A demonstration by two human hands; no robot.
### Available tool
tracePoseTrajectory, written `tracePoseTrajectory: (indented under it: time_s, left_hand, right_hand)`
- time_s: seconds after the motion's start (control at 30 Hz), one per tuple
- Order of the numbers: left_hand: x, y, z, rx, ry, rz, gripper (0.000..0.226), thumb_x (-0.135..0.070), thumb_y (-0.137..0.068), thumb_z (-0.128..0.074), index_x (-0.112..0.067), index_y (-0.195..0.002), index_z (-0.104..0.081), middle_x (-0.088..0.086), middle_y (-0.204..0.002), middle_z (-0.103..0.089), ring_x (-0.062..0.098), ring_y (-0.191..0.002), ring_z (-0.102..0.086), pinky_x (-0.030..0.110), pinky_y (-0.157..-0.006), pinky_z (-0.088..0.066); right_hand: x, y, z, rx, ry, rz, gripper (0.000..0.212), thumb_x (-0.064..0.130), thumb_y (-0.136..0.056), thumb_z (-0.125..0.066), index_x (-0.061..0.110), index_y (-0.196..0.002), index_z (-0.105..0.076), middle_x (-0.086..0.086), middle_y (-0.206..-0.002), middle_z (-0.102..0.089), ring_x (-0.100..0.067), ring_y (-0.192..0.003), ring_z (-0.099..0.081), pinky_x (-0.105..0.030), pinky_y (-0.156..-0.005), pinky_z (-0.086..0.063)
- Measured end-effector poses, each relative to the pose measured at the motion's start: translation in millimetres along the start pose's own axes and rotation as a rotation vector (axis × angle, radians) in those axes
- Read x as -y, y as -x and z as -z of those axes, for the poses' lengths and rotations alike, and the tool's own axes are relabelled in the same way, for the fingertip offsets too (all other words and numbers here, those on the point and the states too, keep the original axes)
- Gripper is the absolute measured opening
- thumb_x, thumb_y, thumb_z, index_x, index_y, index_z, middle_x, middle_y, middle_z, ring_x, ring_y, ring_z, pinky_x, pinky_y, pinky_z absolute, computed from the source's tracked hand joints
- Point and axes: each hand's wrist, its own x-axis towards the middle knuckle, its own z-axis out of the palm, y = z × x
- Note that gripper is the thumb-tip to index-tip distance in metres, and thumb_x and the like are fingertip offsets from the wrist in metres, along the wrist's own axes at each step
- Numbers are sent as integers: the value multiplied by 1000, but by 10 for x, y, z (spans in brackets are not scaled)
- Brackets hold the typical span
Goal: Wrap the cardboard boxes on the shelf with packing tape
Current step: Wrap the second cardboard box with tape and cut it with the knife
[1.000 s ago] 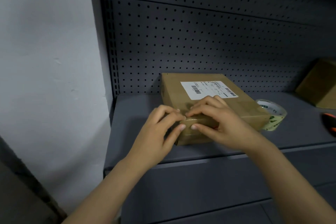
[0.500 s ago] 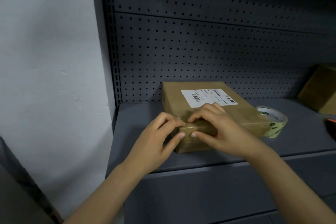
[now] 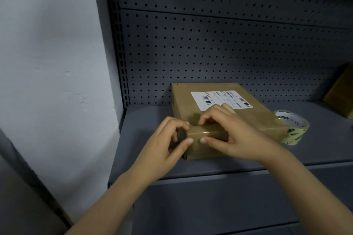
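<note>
Flat cardboard box [image 3: 188, 101] lies on grey shelf [image 3: 145, 131], white label [image 3: 219, 99] on top. Left hand [image 3: 164, 149] and right hand [image 3: 236, 135] both grip its near left corner: curled fingers on the top edge, thumbs on the front face, tips nearly meeting. Tape roll [image 3: 292, 126] just beside the box's right end. Second box [image 3: 342, 93] far right, well apart.

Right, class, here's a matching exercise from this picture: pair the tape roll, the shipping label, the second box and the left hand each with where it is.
Things
1. tape roll
2. shipping label
3. second box
4. left hand

Places
A. on top of the cardboard box
B. far right of the shelf, cut off by the picture's edge
C. on the shelf, just right of the cardboard box
D. at the cardboard box's near left corner

Pairs: 1-C, 2-A, 3-B, 4-D
</note>
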Motion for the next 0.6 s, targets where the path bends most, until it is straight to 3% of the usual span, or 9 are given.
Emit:
tracePoseTrajectory:
  time_s: [0.2,0.37,0.6]
  left_hand:
    - [20,-9,-5,15,-121,-74,26,-35,-99,-52,-19,-117,-64,-10,-111,-50,-5,-97,-50,19,-82,-45]
    - [22,-62,41,79,-153,-86,29,-40,-100,-50,-19,-116,-62,-9,-109,-48,8,-94,-54,32,-80,-50]
    - [-147,-148,169,38,-321,-163,25,-39,-97,-57,-19,-109,-63,-7,-105,-57,14,-98,-55,33,-86,-46]
  right_hand:
    - [1,7,-27,6,16,24,21,36,-89,-65,35,-109,-61,18,-107,-48,-14,-104,-46,-30,-94,-40]
    - [4,10,-37,2,61,38,21,36,-90,-63,33,-111,-59,19,-109,-47,-12,-103,-44,-29,-94,-39]
    - [72,173,-42,-147,99,21,26,37,-89,-67,20,-108,-65,10,-107,-60,-15,-104,-54,-35,-89,-47]
